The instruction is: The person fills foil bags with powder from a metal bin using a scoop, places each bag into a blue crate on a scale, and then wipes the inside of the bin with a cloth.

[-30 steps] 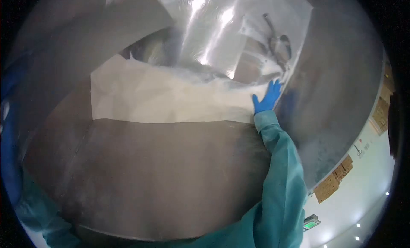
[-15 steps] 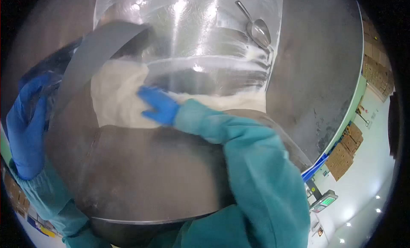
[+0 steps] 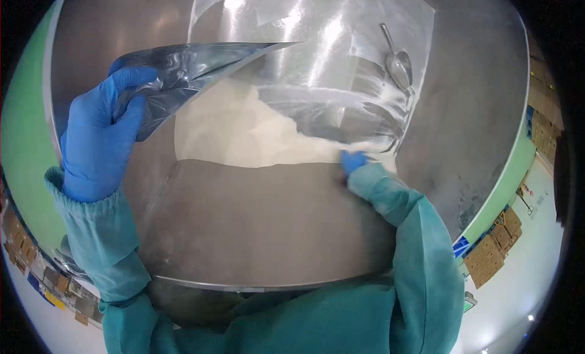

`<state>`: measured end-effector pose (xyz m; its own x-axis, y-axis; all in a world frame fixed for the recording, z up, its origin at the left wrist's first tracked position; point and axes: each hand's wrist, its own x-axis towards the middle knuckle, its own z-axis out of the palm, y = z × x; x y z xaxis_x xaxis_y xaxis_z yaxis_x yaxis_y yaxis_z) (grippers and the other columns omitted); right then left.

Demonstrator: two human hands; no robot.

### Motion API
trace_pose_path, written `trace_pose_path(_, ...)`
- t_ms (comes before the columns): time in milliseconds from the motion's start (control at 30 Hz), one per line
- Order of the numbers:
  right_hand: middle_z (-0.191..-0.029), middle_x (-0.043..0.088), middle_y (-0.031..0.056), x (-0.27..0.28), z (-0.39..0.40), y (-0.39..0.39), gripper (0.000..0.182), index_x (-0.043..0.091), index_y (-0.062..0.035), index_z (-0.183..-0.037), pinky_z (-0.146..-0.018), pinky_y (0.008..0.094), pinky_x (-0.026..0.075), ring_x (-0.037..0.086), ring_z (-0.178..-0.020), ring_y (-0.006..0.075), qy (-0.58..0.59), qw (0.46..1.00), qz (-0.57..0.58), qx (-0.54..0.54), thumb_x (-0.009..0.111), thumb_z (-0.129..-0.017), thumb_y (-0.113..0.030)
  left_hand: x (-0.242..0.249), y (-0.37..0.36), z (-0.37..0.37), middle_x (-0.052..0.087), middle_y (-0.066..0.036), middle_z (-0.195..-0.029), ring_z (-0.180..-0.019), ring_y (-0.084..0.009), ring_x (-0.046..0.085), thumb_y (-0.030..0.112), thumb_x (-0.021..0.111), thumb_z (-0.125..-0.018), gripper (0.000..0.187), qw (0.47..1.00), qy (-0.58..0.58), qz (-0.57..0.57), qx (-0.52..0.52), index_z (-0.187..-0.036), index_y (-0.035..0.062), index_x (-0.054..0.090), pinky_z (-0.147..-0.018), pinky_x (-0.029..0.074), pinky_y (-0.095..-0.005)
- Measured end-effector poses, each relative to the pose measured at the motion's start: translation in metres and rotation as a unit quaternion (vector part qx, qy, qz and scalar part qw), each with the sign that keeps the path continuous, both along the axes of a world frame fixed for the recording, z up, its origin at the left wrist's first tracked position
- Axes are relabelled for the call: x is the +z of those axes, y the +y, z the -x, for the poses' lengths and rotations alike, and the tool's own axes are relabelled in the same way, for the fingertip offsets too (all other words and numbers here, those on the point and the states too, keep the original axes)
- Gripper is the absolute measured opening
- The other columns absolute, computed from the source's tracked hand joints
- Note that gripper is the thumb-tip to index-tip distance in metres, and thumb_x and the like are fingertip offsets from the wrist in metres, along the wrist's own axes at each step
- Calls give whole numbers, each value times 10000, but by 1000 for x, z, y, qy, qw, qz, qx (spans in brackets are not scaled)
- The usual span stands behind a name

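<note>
My left hand (image 3: 100, 134), in a blue glove, grips a silvery foil bag (image 3: 195, 67) between thumb and fingers. The bag is held up at the left, its wide mouth edge slanting over the powder. Cream-white powder (image 3: 237, 131) lies heaped below it and thins into a strip toward the right. My right hand (image 3: 353, 161), also gloved in blue, is at the right end of that strip; motion and the angle obscure its fingers. A metal scoop (image 3: 399, 67) lies at the upper right of the powdery surface.
A large steel basin (image 3: 268, 226) with a raised rim surrounds the powder. Shiny powder-dusted sheeting (image 3: 317, 25) covers its far part. Cardboard boxes (image 3: 493, 247) stand beyond the right edge, and more items sit past the left edge.
My right hand has swept from the powder heap to the right, to the strip's far end. My left hand has raised the bag and shifted right. The view has also moved.
</note>
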<state>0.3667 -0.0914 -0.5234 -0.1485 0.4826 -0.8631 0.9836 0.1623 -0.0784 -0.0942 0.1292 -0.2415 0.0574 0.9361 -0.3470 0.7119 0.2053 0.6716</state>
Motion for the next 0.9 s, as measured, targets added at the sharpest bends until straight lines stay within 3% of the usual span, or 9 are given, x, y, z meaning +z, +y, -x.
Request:
trace_pose_path(100,-1154,544,273,78,121,43,472,465,-12,-1257,-960,517,384,471,-1127,470,8,961,32,276,470,-901,-322,5,-1,-1,628,-39,-851,-662,-55,526,-62,484,-831,287,999,24,17,-39,-1060,29,631,-580,438,-202)
trace_pose_path(133,-1207,503,279,77,114,42,509,447,-23,-1282,-983,525,358,444,-1164,463,86,995,29,52,490,-883,-337,7,3,0,631,-36,-904,-689,-61,539,-74,470,-833,305,997,43,17,-55,-1066,39,632,-593,445,-202)
trace_pose_path(200,-1311,422,290,57,102,28,593,411,-45,-1330,-1029,541,305,391,-1238,449,244,891,33,-382,530,-847,-367,13,3,-6,611,-25,-815,-641,-50,496,-69,482,-822,282,997,50,-20,-60,-1056,3,622,-584,421,-194)
trace_pose_path(267,-1398,318,283,85,52,53,647,342,-5,-1365,-1095,488,213,287,-1312,431,316,862,-177,-355,543,-858,-353,8,0,-9,608,-20,-791,-633,-49,487,-68,488,-816,277,998,41,-3,-41,-1057,-16,615,-592,414,-192)
trace_pose_path(333,-1455,196,279,50,-48,51,757,281,16,-1390,-1113,479,143,186,-1355,421,209,916,-317,-126,602,-822,-368,7,-2,-7,620,-21,-830,-665,-57,513,-72,488,-816,284,998,14,54,-3,-1067,-20,609,-617,422,-195)
trace_pose_path(467,-1445,150,312,5,-126,65,955,276,37,-1377,-1090,537,148,162,-1330,480,112,947,-298,-32,706,-673,-445,6,-7,-12,631,-60,-1041,-948,-163,604,-91,451,-846,325,999,22,23,19,-1117,20,593,-873,449,-233)
trace_pose_path(633,-1418,189,318,-22,-23,62,1055,307,38,-1361,-1077,563,160,187,-1311,489,222,951,-215,0,741,-583,-526,3,0,9,579,-159,-1137,-856,-216,593,73,627,-826,270,997,17,-62,-33,-1080,-17,628,-788,493,-304)
trace_pose_path(800,-1468,202,241,-14,154,75,877,261,12,-1401,-1117,490,123,149,-1374,402,436,865,-225,-106,670,-746,-406,-16,-7,14,603,-12,-966,-717,-48,493,-19,503,-848,273,974,157,-148,-66,-1100,4,606,-637,420,-191)
trace_pose_path(900,-1462,224,238,9,183,82,729,248,3,-1408,-1109,454,193,226,-1356,384,440,868,-146,-177,589,-837,-296,-5,4,4,606,-7,-963,-700,-41,487,-6,515,-854,268,997,71,1,-22,-1103,10,610,-609,401,-179)
